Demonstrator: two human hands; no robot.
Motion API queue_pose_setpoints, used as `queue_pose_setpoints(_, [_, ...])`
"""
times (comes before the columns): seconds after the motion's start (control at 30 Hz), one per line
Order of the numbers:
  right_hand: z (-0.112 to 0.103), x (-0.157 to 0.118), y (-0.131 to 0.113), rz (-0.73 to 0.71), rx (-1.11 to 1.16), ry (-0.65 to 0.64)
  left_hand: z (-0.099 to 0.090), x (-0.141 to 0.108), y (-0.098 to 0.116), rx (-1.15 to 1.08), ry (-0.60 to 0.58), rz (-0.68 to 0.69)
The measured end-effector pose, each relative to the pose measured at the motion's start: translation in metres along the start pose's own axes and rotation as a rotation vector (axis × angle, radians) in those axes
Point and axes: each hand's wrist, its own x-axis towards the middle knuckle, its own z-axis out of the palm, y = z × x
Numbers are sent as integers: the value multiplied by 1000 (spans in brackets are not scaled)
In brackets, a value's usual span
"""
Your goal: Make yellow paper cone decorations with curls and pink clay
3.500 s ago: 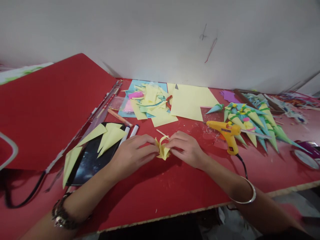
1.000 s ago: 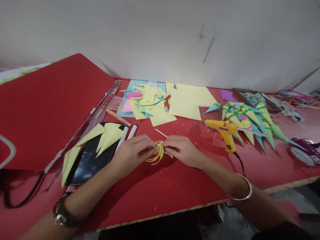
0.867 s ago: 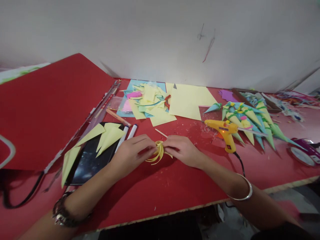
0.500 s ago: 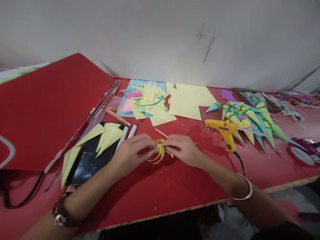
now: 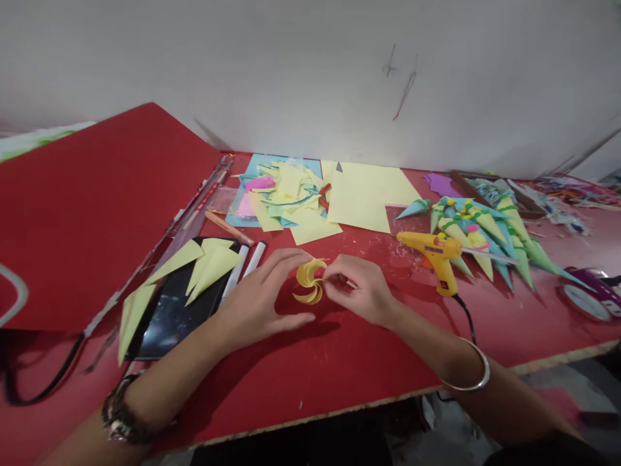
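A curled yellow paper strip point(image 5: 306, 276), looped into crescents, is held above the red table. My right hand point(image 5: 359, 288) pinches it at its right side between thumb and fingertips. Around its left side my left hand point(image 5: 269, 294) is open, thumb and fingers spread wide apart; whether its fingertips touch the strip's upper curl I cannot tell. Left of that hand, cut yellow paper pieces point(image 5: 213, 262) lie on a black tablet-like slab point(image 5: 177, 320), with two white markers point(image 5: 253, 257) beside it.
A yellow glue gun point(image 5: 439, 262) with a black cord lies to the right. Behind it are several paper cones point(image 5: 478, 223) in blue, green and yellow. Paper scraps point(image 5: 291, 188) and yellow sheets point(image 5: 363, 194) lie near the wall. A red board point(image 5: 107, 220) stands at the left.
My left hand has let go of its pinch and spread open. My right hand keeps its pinch, and the yellow strip has turned, showing its curls more fully.
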Motion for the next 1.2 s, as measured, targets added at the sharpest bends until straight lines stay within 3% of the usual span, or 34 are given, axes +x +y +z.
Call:
queue_pose_setpoints(0.2, [1,-1,0,-79,-68,-3,4,0,1,-53,-98,-77])
queue_pose_setpoints(0.5, [1,0,3,-134,-52,-52,8,-2,-1,-61,-53,-80])
queue_pose_setpoints(0.8, [-1,1,-2,-80,-23,-100,7,-3,-3,-63,-48,-45])
queue_pose_setpoints(1.2, [-1,-1,-4,134,260,-156,4,-1,-1,-72,-69,-72])
